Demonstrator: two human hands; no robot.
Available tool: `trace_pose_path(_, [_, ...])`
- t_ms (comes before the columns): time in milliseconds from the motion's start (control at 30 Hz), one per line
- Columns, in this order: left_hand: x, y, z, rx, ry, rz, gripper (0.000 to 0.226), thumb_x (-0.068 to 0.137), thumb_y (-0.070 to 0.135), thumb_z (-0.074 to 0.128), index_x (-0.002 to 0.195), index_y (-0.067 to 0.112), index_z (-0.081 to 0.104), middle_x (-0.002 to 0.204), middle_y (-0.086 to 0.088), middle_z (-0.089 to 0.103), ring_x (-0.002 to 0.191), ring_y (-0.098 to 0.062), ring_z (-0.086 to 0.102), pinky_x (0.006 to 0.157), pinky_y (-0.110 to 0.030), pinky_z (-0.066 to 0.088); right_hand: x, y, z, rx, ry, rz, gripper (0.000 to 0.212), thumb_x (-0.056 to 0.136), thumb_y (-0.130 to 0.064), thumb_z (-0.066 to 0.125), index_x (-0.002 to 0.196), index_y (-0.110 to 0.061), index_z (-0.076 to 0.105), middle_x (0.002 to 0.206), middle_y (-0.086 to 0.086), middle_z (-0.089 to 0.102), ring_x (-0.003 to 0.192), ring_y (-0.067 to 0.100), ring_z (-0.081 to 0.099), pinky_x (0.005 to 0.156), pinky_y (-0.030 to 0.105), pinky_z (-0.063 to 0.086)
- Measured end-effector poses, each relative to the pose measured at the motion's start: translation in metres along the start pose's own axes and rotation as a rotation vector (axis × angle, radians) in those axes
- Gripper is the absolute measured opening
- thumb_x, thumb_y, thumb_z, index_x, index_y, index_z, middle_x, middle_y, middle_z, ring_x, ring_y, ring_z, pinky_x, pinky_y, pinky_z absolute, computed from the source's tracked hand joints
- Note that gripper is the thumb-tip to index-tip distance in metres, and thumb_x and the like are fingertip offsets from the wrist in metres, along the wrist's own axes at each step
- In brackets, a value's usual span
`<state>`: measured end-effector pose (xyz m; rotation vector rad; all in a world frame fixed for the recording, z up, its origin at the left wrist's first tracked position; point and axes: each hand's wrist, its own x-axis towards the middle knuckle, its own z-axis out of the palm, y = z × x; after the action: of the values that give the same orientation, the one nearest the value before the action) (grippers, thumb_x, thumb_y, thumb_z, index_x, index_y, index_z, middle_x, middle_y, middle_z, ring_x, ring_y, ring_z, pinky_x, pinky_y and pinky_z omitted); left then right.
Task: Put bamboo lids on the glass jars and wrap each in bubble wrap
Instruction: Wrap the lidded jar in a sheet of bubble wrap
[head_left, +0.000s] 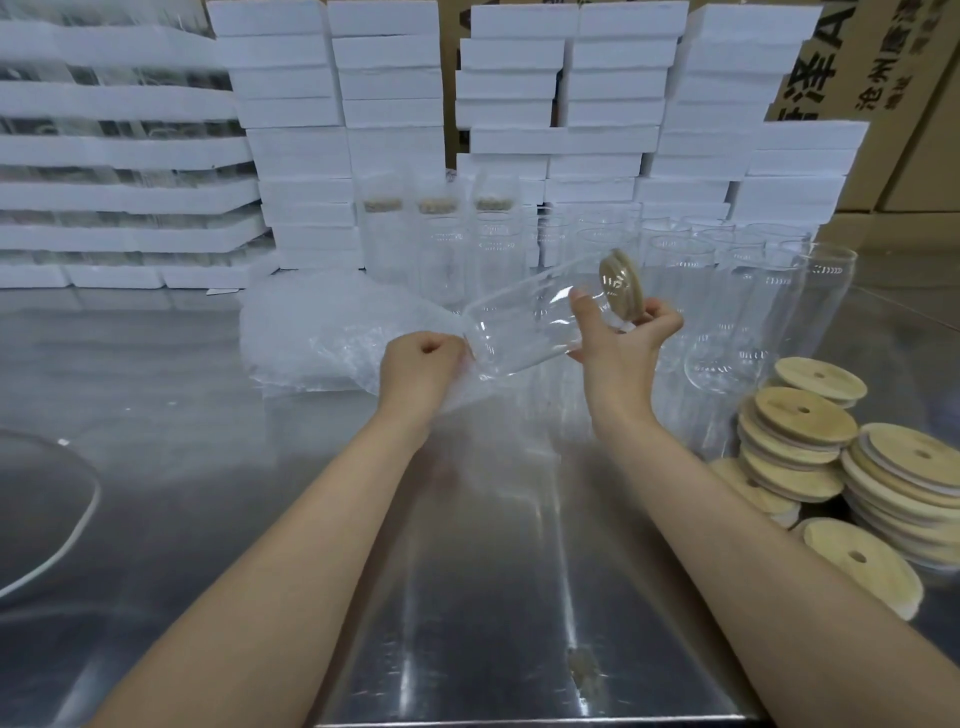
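A clear glass jar (524, 325) with a bamboo lid (621, 283) on its mouth is held tilted above the steel table, its base pointing left. My right hand (621, 343) grips the jar near the lidded end. My left hand (421, 364) pinches the edge of the bubble wrap (322, 332) right at the jar's base. Three wrapped, lidded jars (436, 234) stand at the back. Several open jars (727, 291) stand behind and to the right. Loose bamboo lids (800, 441) are piled at the right.
Stacks of white foam boxes (384, 104) line the back, with cardboard cartons (893, 78) at the far right. A white cord (78, 525) curves over the steel table (467, 597) at the left.
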<state>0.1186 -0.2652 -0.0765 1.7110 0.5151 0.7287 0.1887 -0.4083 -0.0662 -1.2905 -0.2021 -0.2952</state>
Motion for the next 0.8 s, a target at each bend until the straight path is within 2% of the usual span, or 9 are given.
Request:
trace_pose_path(67, [0.001,0.003,-0.002,-0.141,0.062,-0.023,0.019,0.081,0.008,0.056,0.070,0.007,0.072,0.070,-0.004,0.067,0.062,-0.013,0.054,0.066,-0.025,0.044,-0.002,0.000,0.000,-0.029,0.004,-0.012,0.059,0.079,-0.027,0.078,0.108,-0.017,0.027,0.088,-0.009,0.041,0.068,-0.002,0.054,0.086,0.051,0.054])
trace_pose_path(200, [-0.002,0.008,0.001,-0.287,0.072,0.080,0.016,0.085,0.011,0.059,0.078,0.014,0.073,0.076,0.008,0.069,0.068,0.000,0.059,0.071,-0.017,0.046,-0.004,-0.005,0.001,-0.001,0.030,-0.014,0.062,0.078,-0.028,0.079,0.108,-0.015,0.026,0.091,-0.009,0.039,0.081,0.021,0.058,0.087,0.052,0.052])
trace_pose_path(333, [-0.007,0.010,0.005,-0.269,0.078,0.270,0.010,0.092,0.019,0.063,0.090,0.025,0.070,0.091,0.018,0.070,0.087,0.007,0.062,0.079,-0.010,0.044,-0.004,-0.007,0.000,-0.020,0.070,-0.045,0.064,0.076,-0.027,0.081,0.106,-0.014,0.026,0.087,-0.008,0.039,0.076,0.015,0.055,0.086,0.052,0.053])
trace_pose_path(433, [-0.016,0.007,0.008,-0.032,0.026,0.572,0.010,0.093,0.023,0.061,0.099,0.025,0.069,0.114,0.015,0.067,0.112,0.000,0.057,0.100,-0.026,0.043,-0.009,-0.005,0.002,-0.047,0.014,0.020,0.064,0.076,-0.030,0.081,0.106,-0.016,0.026,0.092,-0.008,0.044,0.076,0.007,0.055,0.081,0.045,0.057])
trace_pose_path(500, [-0.014,0.002,0.005,0.327,-0.004,0.834,0.034,0.089,0.032,0.066,0.120,0.018,0.063,0.136,0.004,0.056,0.132,-0.010,0.045,0.113,-0.035,0.030,-0.009,-0.003,0.004,-0.011,-0.017,0.064,0.064,0.076,-0.033,0.081,0.106,-0.019,0.027,0.104,-0.004,0.046,0.087,0.009,0.058,0.071,0.034,0.060])
trace_pose_path(567, [-0.009,-0.001,0.002,0.647,-0.022,1.026,0.066,0.082,0.030,0.074,0.140,0.013,0.047,0.149,-0.005,0.041,0.142,-0.021,0.031,0.119,-0.040,0.018,-0.010,-0.004,0.006,0.112,-0.046,0.180,0.069,0.076,-0.034,0.081,0.119,-0.023,0.028,0.119,0.001,0.047,0.101,0.015,0.060,0.068,0.029,0.060])
trace_pose_path(633, [-0.009,0.002,-0.001,0.790,0.011,1.094,0.079,0.074,0.014,0.080,0.143,0.010,0.041,0.149,-0.010,0.040,0.141,-0.029,0.032,0.118,-0.046,0.018,-0.016,-0.002,0.010,0.197,-0.094,0.297,0.079,0.077,-0.034,0.080,0.138,-0.024,0.030,0.133,-0.001,0.049,0.111,0.017,0.061,0.077,0.031,0.060])
trace_pose_path(733, [-0.012,0.006,-0.001,0.844,0.090,1.173,0.081,0.064,0.003,0.084,0.137,0.006,0.049,0.139,-0.012,0.052,0.131,-0.031,0.048,0.112,-0.047,0.029,-0.025,-0.003,0.011,0.247,-0.141,0.428,0.055,0.078,-0.039,0.077,0.125,-0.019,0.055,0.118,-0.004,0.063,0.109,0.014,0.062,0.093,0.032,0.053])
trace_pose_path(800, [-0.023,0.011,0.007,0.806,0.099,1.261,0.072,0.065,-0.004,0.078,0.133,0.004,0.054,0.135,-0.013,0.057,0.126,-0.030,0.053,0.109,-0.045,0.036,-0.029,0.004,0.013,0.360,-0.186,0.527,0.053,0.079,-0.045,0.073,0.122,-0.017,0.058,0.108,-0.006,0.062,0.102,0.013,0.062,0.091,0.035,0.052])
